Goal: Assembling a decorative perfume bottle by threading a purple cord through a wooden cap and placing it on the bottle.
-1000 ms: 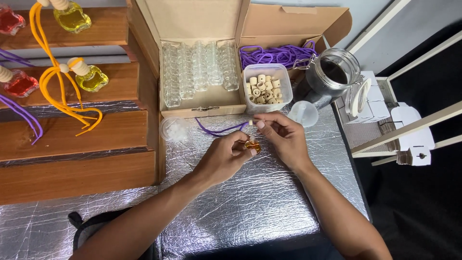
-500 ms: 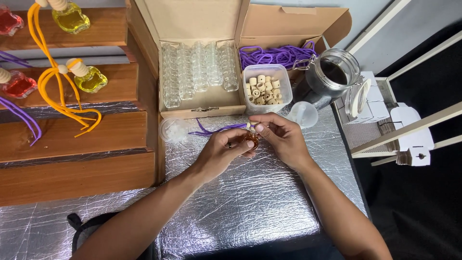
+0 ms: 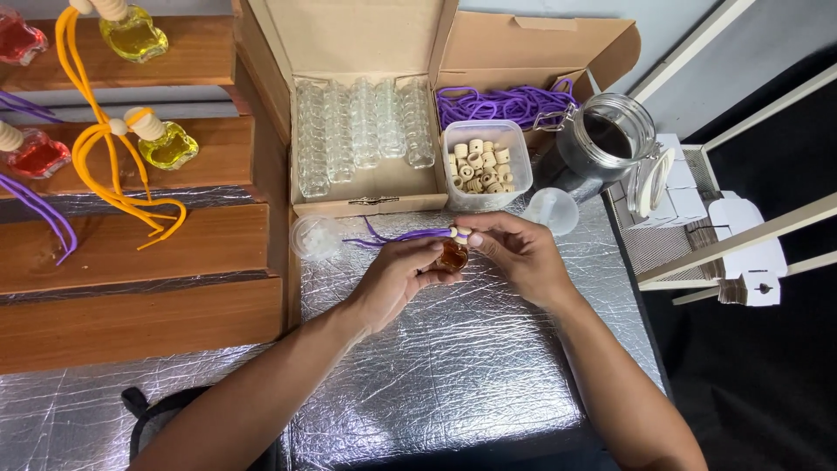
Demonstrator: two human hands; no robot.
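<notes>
A small amber-filled glass bottle [image 3: 452,256] sits at frame centre above the foil-covered desk [image 3: 453,366], upright, neck up; the left hand [image 3: 397,277] pinches its body from the lower left; the right hand [image 3: 521,255], equally near, closes fingertips on the pale wooden cap [image 3: 459,233]; a purple cord [image 3: 392,237] trails left; a clear tub of wooden caps [image 3: 485,164] lies above.

Bright, even overhead light; sharp focus, soft glare on foil [image 3: 453,366].

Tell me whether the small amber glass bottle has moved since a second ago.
Yes. The amber bottle has risen slightly toward the clear tub of wooden caps.
</notes>
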